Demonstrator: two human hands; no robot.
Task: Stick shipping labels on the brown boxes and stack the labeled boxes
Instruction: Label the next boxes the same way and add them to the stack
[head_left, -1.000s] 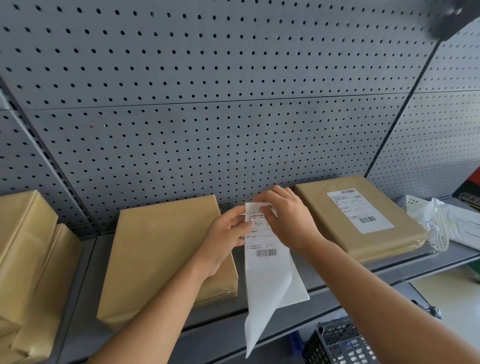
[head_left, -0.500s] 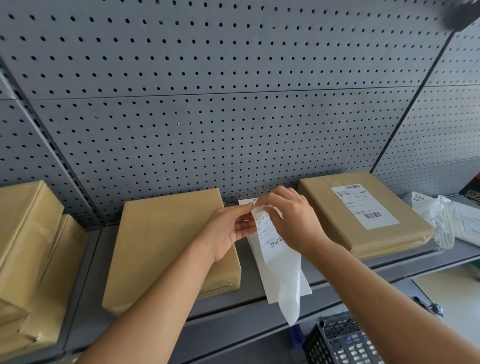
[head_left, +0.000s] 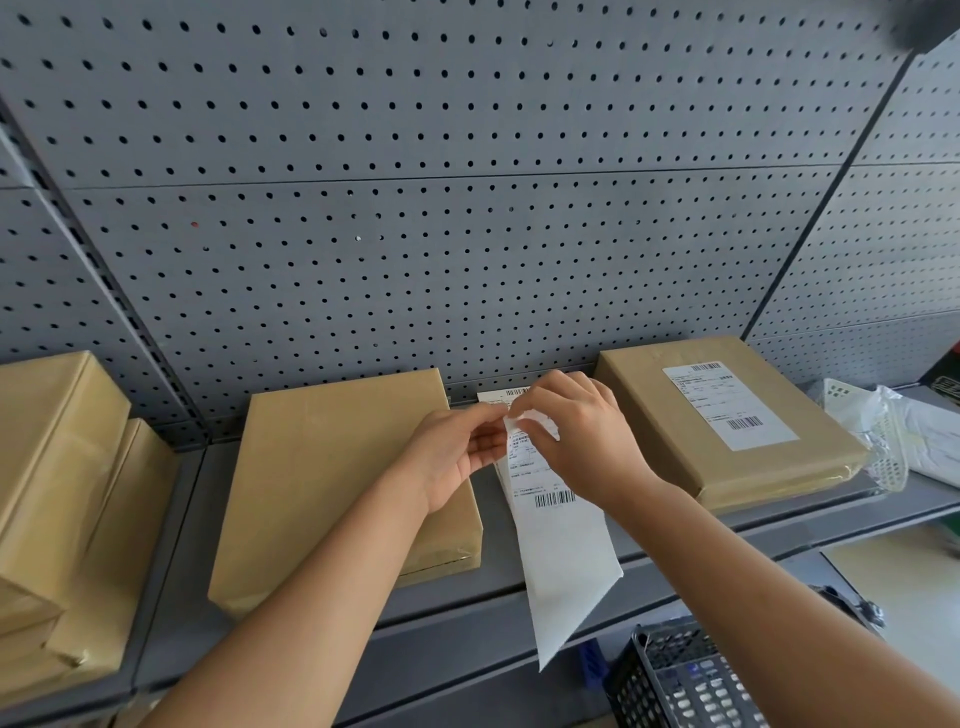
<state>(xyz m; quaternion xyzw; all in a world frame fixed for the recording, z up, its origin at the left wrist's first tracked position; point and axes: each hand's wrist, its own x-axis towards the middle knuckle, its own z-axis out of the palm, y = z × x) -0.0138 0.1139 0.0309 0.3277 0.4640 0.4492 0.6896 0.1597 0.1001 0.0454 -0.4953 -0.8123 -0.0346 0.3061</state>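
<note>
A white shipping label (head_left: 556, 525) on a long backing strip hangs between my hands above the grey shelf (head_left: 498, 587). My left hand (head_left: 457, 452) pinches its top left corner; my right hand (head_left: 576, 436) pinches the top edge right beside it. An unlabeled brown box (head_left: 332, 467) lies flat just left of the hands. A brown box with a white label (head_left: 722, 415) lies flat on the right. Another label sheet (head_left: 501, 393) peeks out behind my fingers on the shelf.
More brown boxes (head_left: 62, 493) are stacked at the far left. A white mesh basket with plastic bags (head_left: 878, 431) sits at the far right of the shelf. A black slotted crate (head_left: 680, 680) stands below the shelf edge. Grey pegboard (head_left: 467, 208) backs the shelf.
The label strip twisted and curled half a second ago and now hangs flatter and longer. Both hands stay pinched at its top, fingers working close together.
</note>
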